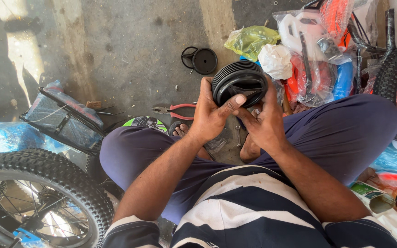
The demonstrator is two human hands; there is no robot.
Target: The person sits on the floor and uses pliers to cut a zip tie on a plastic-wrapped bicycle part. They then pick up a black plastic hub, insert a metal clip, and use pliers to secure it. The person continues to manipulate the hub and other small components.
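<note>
I sit cross-legged on a concrete floor, holding a small black plastic wheel (239,81) with ribbed tread above my knees. My left hand (211,112) grips its left side, with the thumb pressed across the hub face. My right hand (263,120) holds the wheel from the right and below, fingers partly hidden behind it. Both hands touch the wheel together.
Red-handled pliers (175,110) lie on the floor ahead. A second black wheel (204,60) lies farther away. Plastic-wrapped bicycle parts (313,50) pile up at the right beside a tyre (391,73). A spoked bicycle wheel (37,202) and wrapped basket (63,120) sit at the left.
</note>
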